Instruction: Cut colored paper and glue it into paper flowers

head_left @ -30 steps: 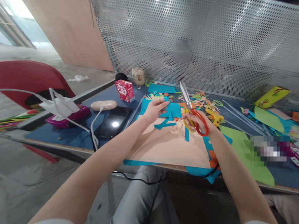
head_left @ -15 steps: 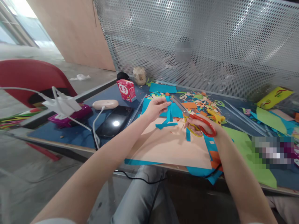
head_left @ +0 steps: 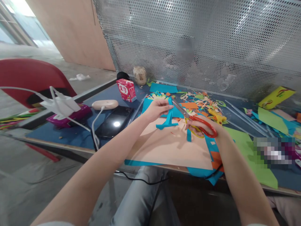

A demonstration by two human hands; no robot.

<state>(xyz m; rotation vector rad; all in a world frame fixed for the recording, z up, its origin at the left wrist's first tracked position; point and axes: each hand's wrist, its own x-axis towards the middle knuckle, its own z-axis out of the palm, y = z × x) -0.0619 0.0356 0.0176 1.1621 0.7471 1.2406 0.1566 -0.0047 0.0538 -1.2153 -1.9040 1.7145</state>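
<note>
Pinched in the fingers of my left hand (head_left: 158, 110) is a blue paper strip (head_left: 170, 101), its upper end sticking up past the fingertips. My right hand (head_left: 196, 125) is closed around the red and yellow handles of a pair of scissors (head_left: 204, 125). The blades point up and left, with their tips close beside the strip. Below the hands, cut blue paper pieces (head_left: 167, 126) lie on a peach paper sheet (head_left: 169, 150). Another short blue strip (head_left: 189, 135) lies under the scissors.
Colourful paper scraps (head_left: 202, 100) spread behind my hands. A phone (head_left: 115, 121), a pink box (head_left: 126, 90) and a white charger (head_left: 60, 105) with cables are on the left. Green paper (head_left: 249, 160) and a yellow box (head_left: 277, 98) lie right. A perforated metal panel (head_left: 145, 34) bounds the back.
The scissor tips have shifted slightly relative to the strip in my left hand, and the left fingers have moved a little. Both hands keep their holds.
</note>
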